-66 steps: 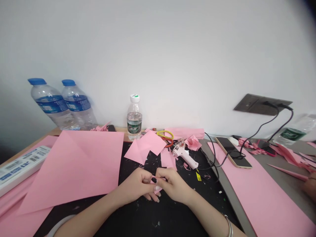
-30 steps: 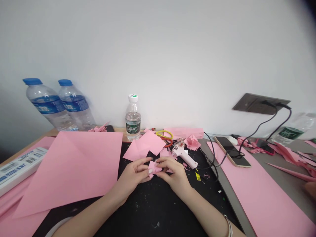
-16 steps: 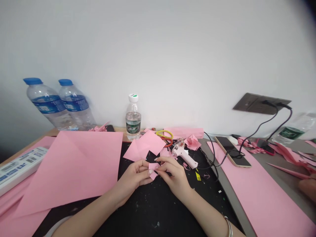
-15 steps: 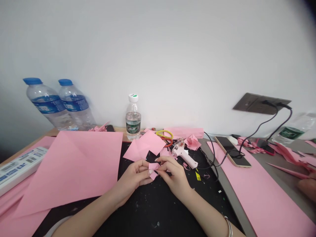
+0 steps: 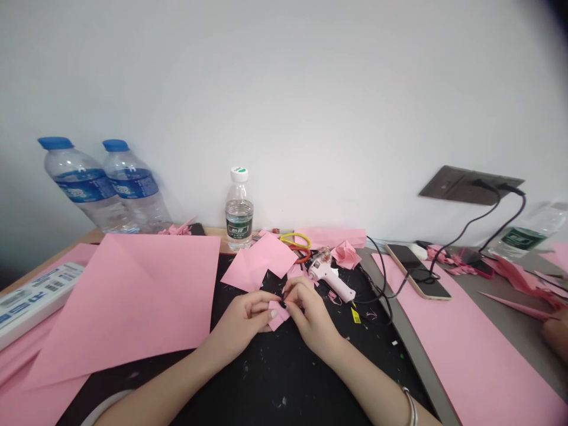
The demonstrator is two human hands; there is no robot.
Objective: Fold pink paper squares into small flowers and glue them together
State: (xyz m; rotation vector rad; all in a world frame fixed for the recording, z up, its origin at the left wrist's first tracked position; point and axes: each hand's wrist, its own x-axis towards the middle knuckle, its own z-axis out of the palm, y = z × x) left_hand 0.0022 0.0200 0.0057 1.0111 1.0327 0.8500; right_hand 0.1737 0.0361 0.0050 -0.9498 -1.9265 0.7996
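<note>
A small folded piece of pink paper [image 5: 277, 318] is pinched between my two hands over the black mat [image 5: 266, 378]. My left hand [image 5: 244, 319] grips its left side, with the thumb on top. My right hand [image 5: 310, 307] holds the upper right edge, its fingers curled and dark-nailed thumb against the paper. Just beyond my fingers lies a creased pink square [image 5: 260, 260]. A pale pink glue gun [image 5: 332, 279] rests to the right of my right hand, near a folded pink paper flower [image 5: 346, 255].
Large pink sheets [image 5: 146, 290] and a white box [image 5: 38, 302] lie left. A water bottle [image 5: 239, 213] stands by the wall, two larger bottles [image 5: 84, 189] leaning further left. Right are a phone [image 5: 419, 271], cables and another person's hand [image 5: 557, 334].
The small paper has turned and sits slightly lower between my fingers. My right fingers have curled in closer to my left hand. The other person's hand has shifted slightly right.
</note>
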